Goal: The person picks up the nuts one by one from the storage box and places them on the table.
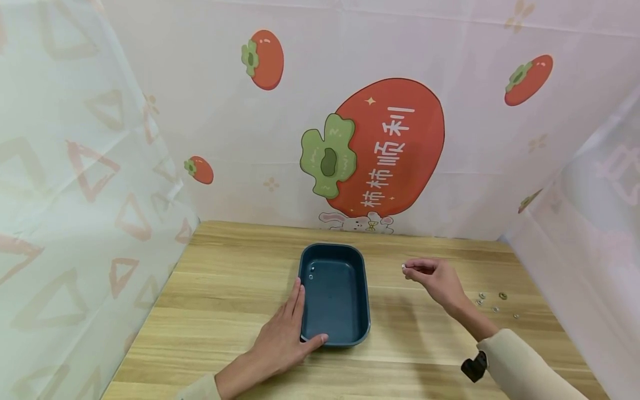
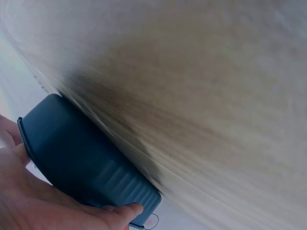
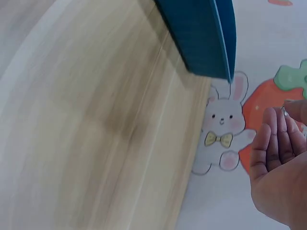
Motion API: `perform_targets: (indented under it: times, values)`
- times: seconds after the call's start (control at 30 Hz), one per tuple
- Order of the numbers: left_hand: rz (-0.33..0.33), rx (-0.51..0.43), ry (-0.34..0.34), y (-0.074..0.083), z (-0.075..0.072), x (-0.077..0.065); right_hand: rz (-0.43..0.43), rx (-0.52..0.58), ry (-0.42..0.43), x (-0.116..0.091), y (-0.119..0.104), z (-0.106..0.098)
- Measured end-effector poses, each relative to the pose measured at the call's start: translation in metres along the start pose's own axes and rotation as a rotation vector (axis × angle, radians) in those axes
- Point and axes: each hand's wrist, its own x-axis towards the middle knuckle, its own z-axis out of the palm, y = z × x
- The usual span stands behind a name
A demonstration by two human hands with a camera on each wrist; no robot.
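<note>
A dark blue rectangular bin [image 1: 332, 328] stands on the wooden table, with two tiny silver pieces [image 1: 311, 276] on its floor near the left wall. My left hand [image 1: 282, 336] rests against the bin's left side, fingers straight along the wall and thumb over the near corner. In the left wrist view, that hand [image 2: 53, 203] lies along the ribbed outer wall [image 2: 91, 153]. To the right of the bin, raised above the table, my right hand [image 1: 440, 280] pinches a small shiny metal piece [image 3: 285, 111] between thumb and fingertips; its exact kind I cannot tell.
Several small ring-like metal pieces [image 1: 482, 295] lie scattered on the table's right side, one of them brassy [image 1: 502, 295]. A printed cloth [image 1: 480, 166] hangs behind the table, and more cloth drapes down on both sides.
</note>
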Motion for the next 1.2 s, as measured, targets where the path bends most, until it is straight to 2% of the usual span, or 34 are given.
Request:
perform_targets:
  times: [0.4,0.63,0.9,1.07,1.2]
  values:
    - [-0.006,-0.004,-0.009,0.001,-0.001,0.0,0.018,0.011,0.047,-0.02,0.028,-0.034]
    - [-0.002,-0.002,-0.005,0.0,0.0,0.001,0.012,-0.026,0.087,-0.03,0.041,-0.051]
    - [0.005,-0.006,-0.007,0.001,0.0,0.0,0.066,-0.076,0.105,-0.042,0.055,-0.07]
    - [0.007,0.002,-0.011,0.001,0.001,0.0,0.133,-0.054,0.1,-0.049,0.064,-0.08]
    - [-0.002,0.001,-0.005,0.001,-0.001,-0.001,0.136,-0.075,0.108,-0.05,0.069,-0.086]
